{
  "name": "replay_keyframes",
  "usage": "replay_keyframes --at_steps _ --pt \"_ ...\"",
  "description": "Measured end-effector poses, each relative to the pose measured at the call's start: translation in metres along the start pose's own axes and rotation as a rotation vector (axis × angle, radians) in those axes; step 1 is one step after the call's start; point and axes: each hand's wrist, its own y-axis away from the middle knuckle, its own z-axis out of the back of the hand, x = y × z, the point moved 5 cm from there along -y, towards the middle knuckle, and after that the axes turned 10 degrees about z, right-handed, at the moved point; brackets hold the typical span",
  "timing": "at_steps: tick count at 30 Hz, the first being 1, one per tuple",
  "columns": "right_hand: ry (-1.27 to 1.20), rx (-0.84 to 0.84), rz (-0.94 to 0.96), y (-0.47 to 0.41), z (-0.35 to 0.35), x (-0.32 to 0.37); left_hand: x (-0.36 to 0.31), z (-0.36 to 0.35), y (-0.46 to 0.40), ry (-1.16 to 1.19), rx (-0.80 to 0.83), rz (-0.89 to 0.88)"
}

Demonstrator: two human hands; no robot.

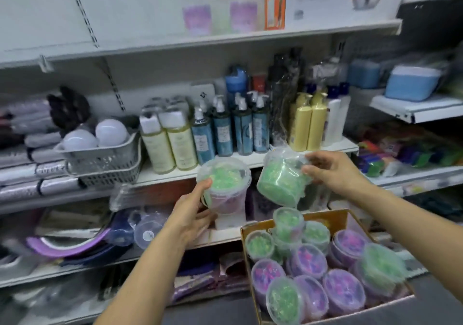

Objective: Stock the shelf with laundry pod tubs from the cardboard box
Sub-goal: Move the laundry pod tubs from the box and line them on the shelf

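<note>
A cardboard box (333, 218) at the lower right holds several clear tubs of green and purple laundry pods (343, 291). My left hand (190, 212) grips a clear lidded tub (224, 184) with green pods on top and purple below, held in front of the shelf edge (250, 160). My right hand (333, 172) holds a green-pod tub (281, 177), tilted and wrapped in clear plastic film, just right of the first tub and above the box.
Pump bottles (223, 129), pale yellow bottles (309, 121) and a grey basket with white bulbs (105, 154) stand on the middle shelf. Below are clear containers (147, 233) and purple items. The top shelf (200, 41) carries pastel packs. Blue boxes sit on the right-hand shelves.
</note>
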Motion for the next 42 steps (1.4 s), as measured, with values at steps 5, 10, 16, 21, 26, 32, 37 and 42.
replay_keyframes --at_steps 5,10,16,21,26,32,37,42 --pt "0.058 0.021 0.145 -0.015 0.005 0.076 -0.057 0.009 0.040 -0.018 0.047 -0.081" --pt "0.118 0.042 0.276 -0.037 -0.012 0.134 -0.117 0.039 0.059 -0.036 0.093 -0.183" --pt "0.198 0.021 0.435 -0.080 -0.062 0.207 -0.205 0.094 0.078 -0.056 0.038 -0.339" --pt "0.186 -0.084 0.574 -0.126 -0.109 0.286 -0.277 0.135 0.086 -0.108 0.035 -0.455" --pt "0.273 -0.267 0.670 -0.189 -0.144 0.354 -0.347 0.171 0.074 -0.106 0.014 -0.527" --pt "0.875 -0.337 0.663 -0.258 -0.193 0.389 -0.399 0.197 0.049 -0.084 0.071 -0.519" --pt "1.174 -0.239 0.573 -0.305 -0.242 0.390 -0.428 0.201 0.033 -0.113 0.082 -0.552" --pt "0.764 -0.032 0.456 -0.332 -0.258 0.392 -0.445 0.202 0.016 -0.104 0.089 -0.553"
